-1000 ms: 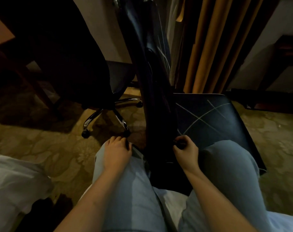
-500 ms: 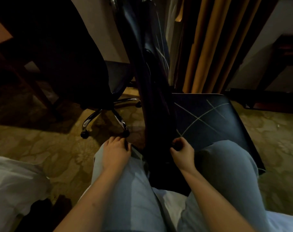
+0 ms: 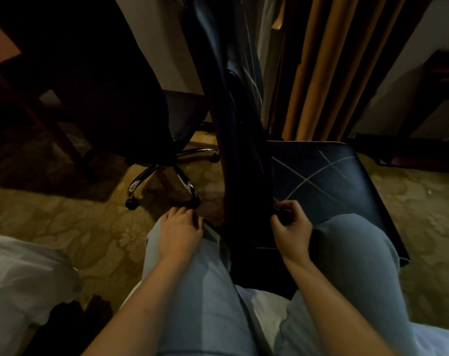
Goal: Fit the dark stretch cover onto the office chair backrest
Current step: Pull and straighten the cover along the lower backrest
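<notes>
Hem-tugging step: right hand (image 3: 291, 227) pinches the dark cover (image 3: 241, 176) at its lower edge, left hand (image 3: 181, 227) lies slack-fingered on a knee (image 3: 192, 268); next likely needs an even downward pull.

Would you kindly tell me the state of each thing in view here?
dark stretch cover: drawn down over the backrest.
backrest: upright, seen edge-on.
right hand: pinches the cover's lower edge.
left hand: rests on the left knee; grip unclear.
seat: covered, fabric smooth.
second chair: upright on its wheels.
curtain: hanging in folds.
</notes>
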Tool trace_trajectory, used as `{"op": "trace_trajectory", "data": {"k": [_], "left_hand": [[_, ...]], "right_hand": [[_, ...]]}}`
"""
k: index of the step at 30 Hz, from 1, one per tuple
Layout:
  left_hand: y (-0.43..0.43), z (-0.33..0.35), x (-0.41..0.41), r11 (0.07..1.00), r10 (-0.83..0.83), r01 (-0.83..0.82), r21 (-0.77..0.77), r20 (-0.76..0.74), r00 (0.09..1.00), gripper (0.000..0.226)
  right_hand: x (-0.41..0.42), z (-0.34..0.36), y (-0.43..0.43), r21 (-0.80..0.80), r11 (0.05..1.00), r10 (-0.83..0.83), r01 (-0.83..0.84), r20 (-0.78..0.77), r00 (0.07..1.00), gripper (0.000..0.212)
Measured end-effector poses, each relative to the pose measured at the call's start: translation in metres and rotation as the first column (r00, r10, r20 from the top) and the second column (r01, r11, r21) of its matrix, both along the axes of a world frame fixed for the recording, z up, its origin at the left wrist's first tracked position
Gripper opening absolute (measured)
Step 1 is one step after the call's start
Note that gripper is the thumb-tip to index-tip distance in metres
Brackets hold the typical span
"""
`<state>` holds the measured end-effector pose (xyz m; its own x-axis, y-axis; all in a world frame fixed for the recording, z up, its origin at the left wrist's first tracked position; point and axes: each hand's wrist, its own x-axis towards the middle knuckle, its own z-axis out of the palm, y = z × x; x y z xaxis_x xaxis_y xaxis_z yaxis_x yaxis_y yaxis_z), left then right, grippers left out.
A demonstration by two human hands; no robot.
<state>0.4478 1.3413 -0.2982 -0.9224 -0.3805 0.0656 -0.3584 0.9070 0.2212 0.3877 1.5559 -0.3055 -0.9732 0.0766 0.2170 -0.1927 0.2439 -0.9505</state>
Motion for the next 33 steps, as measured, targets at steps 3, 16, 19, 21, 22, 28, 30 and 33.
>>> {"op": "trace_trajectory", "data": {"k": [3,16,19,21,22,28,30,33], "left_hand": [[0.001,0.001,-0.001,1.0,0.003,-0.003,-0.013,0.001,1.0,0.037],[0.003,0.0,0.001,1.0,0.02,-0.021,-0.023,-0.014,1.0,0.036],[0.004,0.001,0.001,0.999,0.02,-0.02,-0.031,-0.021,1.0,0.037],[0.004,0.002,0.001,0.999,0.023,-0.023,-0.028,0.004,1.0,0.039],[0.004,0.003,0.001,0.999,0.026,-0.026,-0.024,0.015,1.0,0.039],[0.003,0.0,0.0,0.999,0.017,-0.017,-0.042,0.011,1.0,0.037],[0.003,-0.001,0.001,0.999,0.019,-0.019,-0.043,0.002,1.0,0.037],[0.003,-0.002,0.002,1.0,0.013,-0.013,-0.025,-0.017,1.0,0.037]], "right_hand": [[-0.003,-0.007,-0.001,0.066,0.997,0.033,-0.039,0.089,0.995,0.026],[-0.003,-0.005,0.004,-0.027,0.998,-0.061,0.06,-0.036,0.997,0.025],[-0.003,-0.009,0.003,0.021,1.0,-0.022,0.021,0.012,1.0,0.023],[-0.006,-0.013,0.003,0.108,0.994,0.023,-0.031,0.081,0.996,0.021],[-0.007,-0.017,0.002,0.144,0.988,0.041,-0.058,0.121,0.992,0.02],[-0.006,-0.022,0.001,0.166,0.985,0.026,-0.049,0.137,0.99,0.016],[-0.005,-0.015,0.003,0.089,0.996,-0.009,0.003,0.065,0.998,0.018],[-0.005,-0.007,0.007,-0.018,0.998,-0.054,0.053,-0.038,0.998,0.021]]}}
